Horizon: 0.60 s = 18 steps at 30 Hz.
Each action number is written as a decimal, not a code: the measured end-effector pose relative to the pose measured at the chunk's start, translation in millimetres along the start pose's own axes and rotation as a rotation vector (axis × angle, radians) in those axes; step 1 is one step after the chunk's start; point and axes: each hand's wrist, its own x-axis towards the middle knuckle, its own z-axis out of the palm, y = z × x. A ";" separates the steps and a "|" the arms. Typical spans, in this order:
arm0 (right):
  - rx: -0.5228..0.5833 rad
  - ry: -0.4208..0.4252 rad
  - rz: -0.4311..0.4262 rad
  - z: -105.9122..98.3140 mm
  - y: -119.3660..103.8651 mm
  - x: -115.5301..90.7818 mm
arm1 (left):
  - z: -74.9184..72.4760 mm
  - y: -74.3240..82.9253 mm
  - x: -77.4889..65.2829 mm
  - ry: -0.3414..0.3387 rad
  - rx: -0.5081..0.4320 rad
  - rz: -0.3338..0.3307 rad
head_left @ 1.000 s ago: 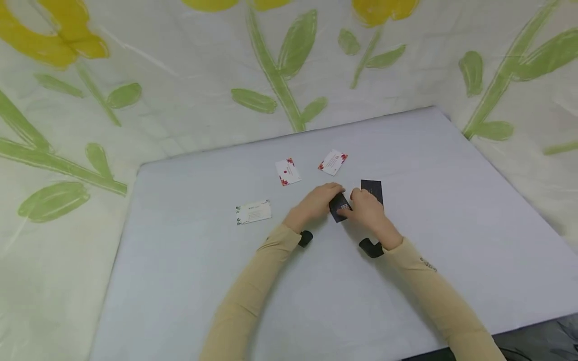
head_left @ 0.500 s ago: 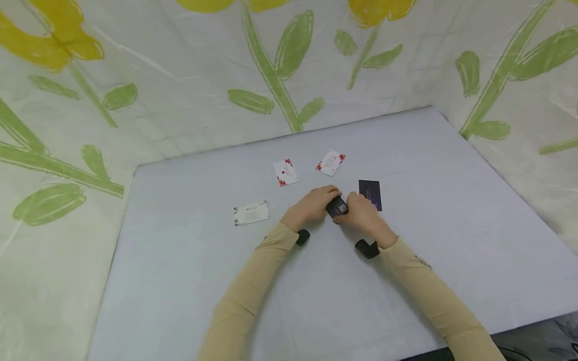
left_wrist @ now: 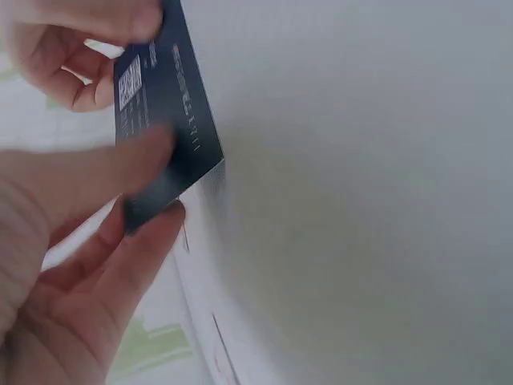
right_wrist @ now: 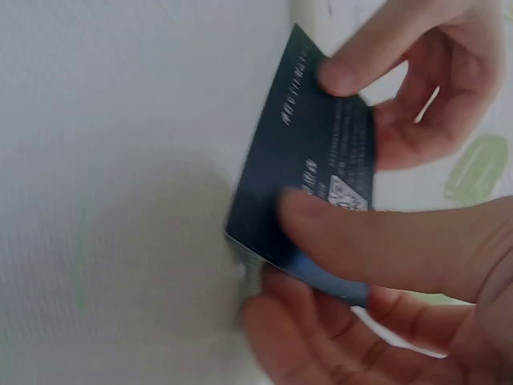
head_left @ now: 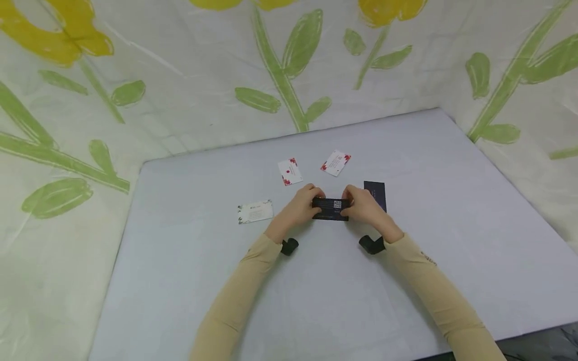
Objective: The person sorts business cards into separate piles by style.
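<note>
A dark business card point(head_left: 330, 214) with a white QR code and small print is held level between both hands, long side across. My left hand point(head_left: 298, 206) pinches its left end, thumb on top and fingers beneath. At the other end my right hand point(head_left: 365, 206) pinches it the same way. The left wrist view shows the card point(left_wrist: 170, 104) tilted, with a thumb over its printed face. In the right wrist view the card point(right_wrist: 272, 152) partly hides the fingers under it. Another dark card point(head_left: 378, 194) lies just beyond the right hand, partly covered by it.
Two white cards with red floral corners, a left one point(head_left: 290, 172) and a right one point(head_left: 336, 163), lie farther back. A white card with green leaf corners point(head_left: 255, 212) is left of the hands. Behind the pale table point(head_left: 316, 301) hangs a flower-painted sheet point(head_left: 189, 75).
The dark card has turned from a slant to lie crosswise. My left hand has moved from its far corner down and left to its left end; the right hand still holds the right end.
</note>
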 end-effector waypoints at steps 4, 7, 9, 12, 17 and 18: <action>0.121 0.117 -0.070 7.0 -2.0 8.5 | -8.0 -8.4 -14.8 0.175 -0.127 -0.061; 0.213 0.160 -0.102 12.9 -9.0 20.0 | -17.9 -14.7 -24.6 0.277 -0.190 -0.109; 0.256 0.157 -0.103 17.4 -14.3 29.2 | -23.3 -19.1 -29.4 0.326 -0.190 -0.140; 0.265 0.142 -0.097 24.3 -22.1 42.4 | -28.5 -25.5 -34.6 0.364 -0.148 -0.184; 0.183 0.119 -0.098 34.0 -33.2 57.6 | -30.8 -33.2 -39.8 0.365 -0.077 -0.241; 0.165 0.111 -0.100 35.8 -34.9 59.8 | -30.6 -34.4 -40.3 0.360 -0.067 -0.254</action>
